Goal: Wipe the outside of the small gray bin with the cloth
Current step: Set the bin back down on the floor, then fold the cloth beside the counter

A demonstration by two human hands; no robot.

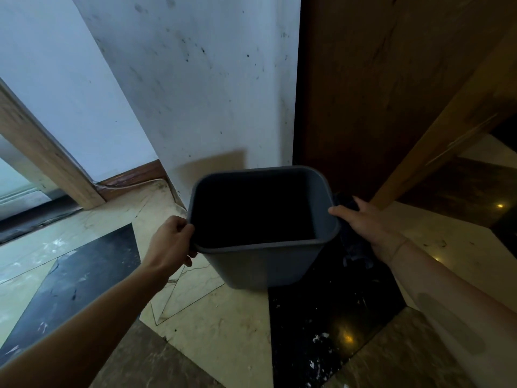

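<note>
The small gray bin (263, 261) is in the middle of the view, above the marble floor, its dark inside open toward me. My left hand (172, 242) grips its rim at the near left corner. My right hand (363, 222) lies against the bin's right side with a dark cloth (355, 247) under the palm; the thumb rests on the rim. The cloth hangs down below the hand, dark against the black floor tile. Whether the bin's base touches the floor cannot be told.
A stained white wall (195, 93) rises right behind the bin. A dark wooden door (377, 79) and its frame (447, 135) stand at the right. A wooden frame post (47, 155) slants at the left. The floor (218, 331) is beige and black marble.
</note>
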